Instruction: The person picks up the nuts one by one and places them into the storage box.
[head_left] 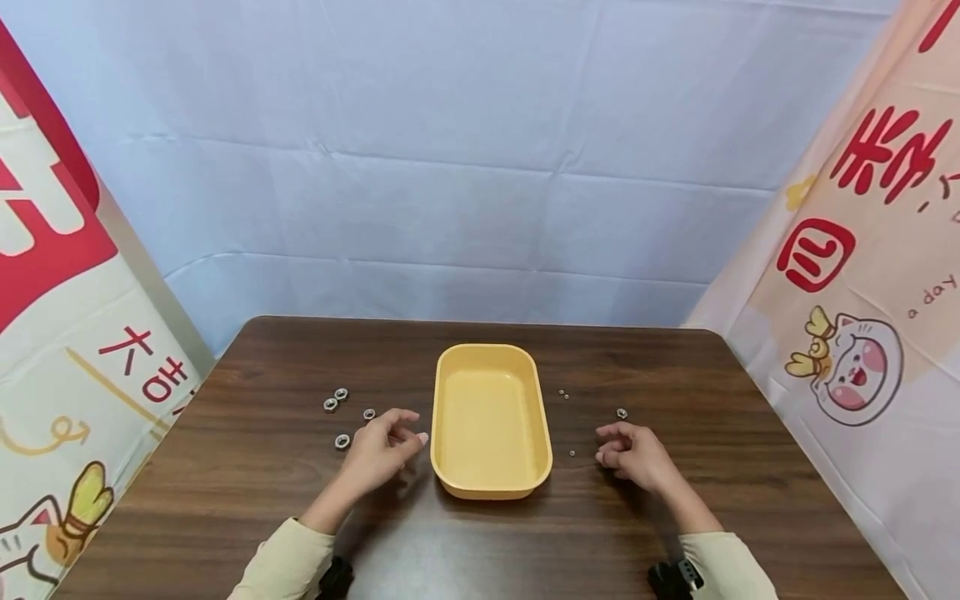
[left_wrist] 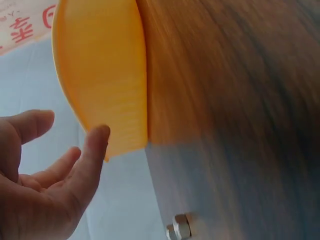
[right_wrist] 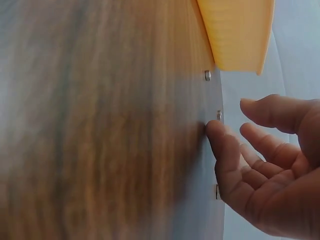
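Observation:
A yellow rectangular tray (head_left: 491, 417) stands mid-table with nothing inside. My left hand (head_left: 382, 450) hovers by its left side, thumb and fingers apart and holding nothing; the left wrist view confirms the gap. Larger metal hex nuts lie around that hand, one nut (head_left: 342, 442) left of it and another nut (head_left: 369, 413) just behind it. Right of the tray, my right hand (head_left: 633, 454) hangs low over the table with loosely bent fingers and nothing between them. A medium nut (head_left: 622, 413) lies just beyond it, and a tiny nut (head_left: 572, 453) sits between hand and tray.
Two more large nuts lie close together at the left, the nearer nut (head_left: 330, 405) almost touching its neighbour. Two tiny nuts, one (head_left: 561, 392) slightly farther back, lie right of the tray. The dark wooden table (head_left: 420, 542) ends at a pale cloth backdrop (head_left: 450, 208).

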